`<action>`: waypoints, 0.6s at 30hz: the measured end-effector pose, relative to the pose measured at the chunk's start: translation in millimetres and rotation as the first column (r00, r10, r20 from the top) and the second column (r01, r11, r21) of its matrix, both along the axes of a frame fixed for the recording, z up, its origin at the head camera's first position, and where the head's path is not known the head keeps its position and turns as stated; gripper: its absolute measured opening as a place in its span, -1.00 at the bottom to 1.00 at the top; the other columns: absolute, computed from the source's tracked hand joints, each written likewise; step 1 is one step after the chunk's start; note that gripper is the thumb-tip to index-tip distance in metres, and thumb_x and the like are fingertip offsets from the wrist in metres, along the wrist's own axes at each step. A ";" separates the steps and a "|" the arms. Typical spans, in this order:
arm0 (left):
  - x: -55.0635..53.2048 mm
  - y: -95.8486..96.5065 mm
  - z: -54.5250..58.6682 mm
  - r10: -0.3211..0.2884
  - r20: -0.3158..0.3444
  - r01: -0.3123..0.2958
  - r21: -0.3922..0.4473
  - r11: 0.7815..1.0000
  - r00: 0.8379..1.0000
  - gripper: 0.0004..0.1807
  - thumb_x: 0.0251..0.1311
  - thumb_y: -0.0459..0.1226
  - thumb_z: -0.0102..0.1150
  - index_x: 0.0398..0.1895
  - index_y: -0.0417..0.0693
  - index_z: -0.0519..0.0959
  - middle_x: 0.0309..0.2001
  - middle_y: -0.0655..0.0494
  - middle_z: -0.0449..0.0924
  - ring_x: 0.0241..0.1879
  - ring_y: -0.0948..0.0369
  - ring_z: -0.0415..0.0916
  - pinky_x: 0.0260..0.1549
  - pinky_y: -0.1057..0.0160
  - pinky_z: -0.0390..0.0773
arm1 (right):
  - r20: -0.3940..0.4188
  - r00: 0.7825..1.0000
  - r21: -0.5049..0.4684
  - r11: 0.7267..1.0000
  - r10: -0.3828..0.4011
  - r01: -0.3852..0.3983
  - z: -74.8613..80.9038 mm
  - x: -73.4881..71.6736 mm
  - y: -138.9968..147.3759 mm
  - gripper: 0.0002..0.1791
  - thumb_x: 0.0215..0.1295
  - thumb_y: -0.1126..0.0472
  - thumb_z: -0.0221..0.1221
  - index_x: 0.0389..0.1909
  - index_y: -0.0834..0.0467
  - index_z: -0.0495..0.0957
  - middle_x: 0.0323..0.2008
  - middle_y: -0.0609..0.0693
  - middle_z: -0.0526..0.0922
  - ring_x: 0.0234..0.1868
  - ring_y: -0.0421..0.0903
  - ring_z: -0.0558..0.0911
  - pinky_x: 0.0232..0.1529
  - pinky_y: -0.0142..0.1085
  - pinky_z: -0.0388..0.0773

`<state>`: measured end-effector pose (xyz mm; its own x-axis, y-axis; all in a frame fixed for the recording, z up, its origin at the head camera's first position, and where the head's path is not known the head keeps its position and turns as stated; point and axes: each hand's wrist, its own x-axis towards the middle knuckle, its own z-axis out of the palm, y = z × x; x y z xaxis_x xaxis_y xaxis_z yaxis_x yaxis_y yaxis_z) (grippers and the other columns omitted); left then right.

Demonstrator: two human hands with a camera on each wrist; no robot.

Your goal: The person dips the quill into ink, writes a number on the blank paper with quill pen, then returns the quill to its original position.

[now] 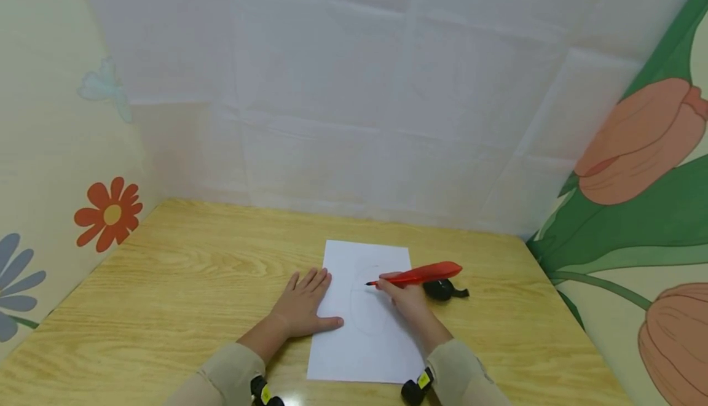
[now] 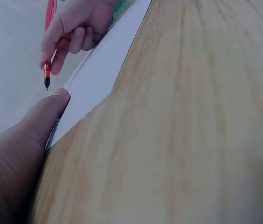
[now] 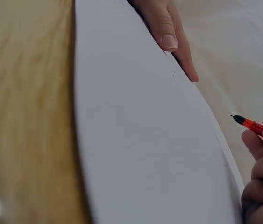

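Note:
A sheet of white paper (image 1: 343,351) lies on the table with a faint, thin oval outline drawn on it. My left hand (image 1: 301,308) rests on the paper's left side, fingers spread and thumb on the sheet. In the head view my right hand (image 1: 409,298) pinches a red feather-shaped pen (image 1: 426,273) near its dark tip, over the upper part of the oval. From the left wrist view, the pen (image 2: 47,70) points down beyond the left thumb (image 2: 52,107). The right wrist view has the pen tip (image 3: 238,119) just above the sheet's edge.
A round black object with a short stem (image 1: 440,290) lies on the wooden table (image 1: 210,271) right of the paper, partly behind the right hand. White sheeting (image 1: 354,86) hangs at the back, with flower-printed walls (image 1: 625,209) at both sides.

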<state>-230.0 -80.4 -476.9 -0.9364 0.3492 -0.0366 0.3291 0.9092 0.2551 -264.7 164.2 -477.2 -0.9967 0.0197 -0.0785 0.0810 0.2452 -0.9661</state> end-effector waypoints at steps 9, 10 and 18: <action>-1.7 -2.7 -3.3 -0.016 -0.005 0.016 0.015 1.000 1.000 0.17 0.06 0.46 0.00 0.54 -0.14 0.06 0.57 -0.02 -0.02 0.57 -0.03 -0.15 0.48 -0.22 -0.22 | -0.019 0.998 -0.007 0.998 -0.067 0.067 -2.2 6.6 23.6 -0.66 0.18 0.13 0.37 -0.09 0.23 0.68 -0.57 -0.18 0.59 -0.67 -0.21 0.28 -0.60 -0.42 0.27; -1.8 -3.1 -3.4 -0.018 -0.005 0.018 0.020 1.000 1.000 0.17 0.06 0.46 0.00 0.54 -0.15 0.07 0.57 -0.03 -0.02 0.57 -0.03 -0.15 0.48 -0.22 -0.22 | -0.028 0.997 -0.020 0.997 -0.074 0.073 -2.5 7.3 25.7 -0.66 0.17 0.14 0.38 -0.09 0.25 0.68 -0.57 -0.20 0.60 -0.68 -0.22 0.27 -0.62 -0.42 0.25; -3.2 -5.1 -7.9 -0.026 -0.010 0.027 0.023 0.999 1.000 0.19 0.05 0.48 -0.02 0.54 -0.14 0.04 0.57 -0.03 -0.04 0.58 -0.03 -0.18 0.48 -0.22 -0.26 | -0.065 0.991 -0.122 0.986 -0.119 0.111 -4.6 13.2 43.1 -0.66 0.20 0.29 0.33 -0.05 0.39 0.62 -0.58 -0.18 0.60 -0.74 -0.26 0.19 -0.68 -0.46 0.16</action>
<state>-233.2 -85.5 -484.9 -0.9270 0.3745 -0.0192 0.3555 0.8940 0.2729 -251.5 207.3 -481.8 -0.9915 0.1293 -0.0151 0.0310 0.1224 -0.9920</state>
